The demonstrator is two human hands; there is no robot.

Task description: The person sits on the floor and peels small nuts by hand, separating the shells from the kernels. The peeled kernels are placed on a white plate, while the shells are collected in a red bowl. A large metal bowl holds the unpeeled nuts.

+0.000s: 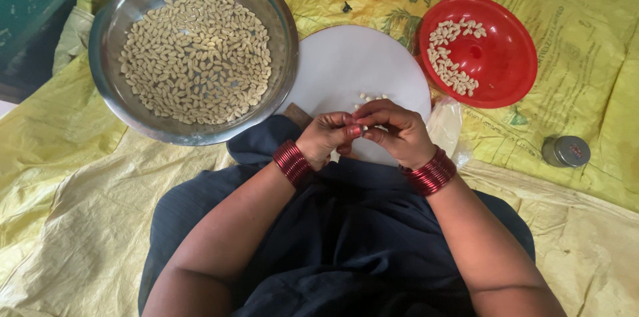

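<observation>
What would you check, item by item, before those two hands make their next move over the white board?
1. Both hands meet over the white board: ok; left hand and right hand touch fingertips.
2. Piece pinched between them: cannot tell; fingers hide it.
3. Steel bowl of pale kernels close by: ok.
4. Red plate has room: ok; kernels only on its left.
5. Small pieces lie on the board: ok.

Both forearms bare, angled inward from the near corners, meeting at centre. Left hand curled, fingertips pinched toward the right. Right hand arched over, fingers bent, tips touching the left's. Red bangles stacked on each wrist.
</observation>
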